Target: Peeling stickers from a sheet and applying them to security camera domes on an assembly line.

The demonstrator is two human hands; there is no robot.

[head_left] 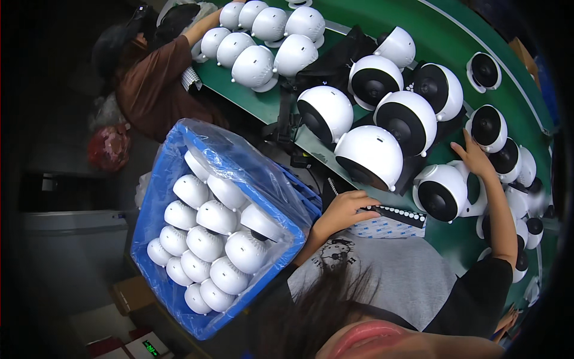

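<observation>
My left hand (348, 212) is closed on the edge of a white sheet with blue print (385, 228), which has a black strip with white round dots along its top. My right hand (475, 157) reaches over the green bench, thumb spread away from the fingers. Its fingertips are at the lower left edge of a white round camera with a black front (489, 129); whether they press on it is hard to see. Just below that hand, another white camera on a stand (441, 192) lies on its side. A group of larger white-and-black cameras (406, 122) stands to the left.
Left of me, a blue crate (224, 328) lined with clear plastic holds several white round cameras (216, 216). More white cameras (269, 24) stand at the bench's far left, beside a person in a brown top (158, 87). Black straps and cloth (332, 60) lie between the groups. Several cameras (523, 203) crowd the right.
</observation>
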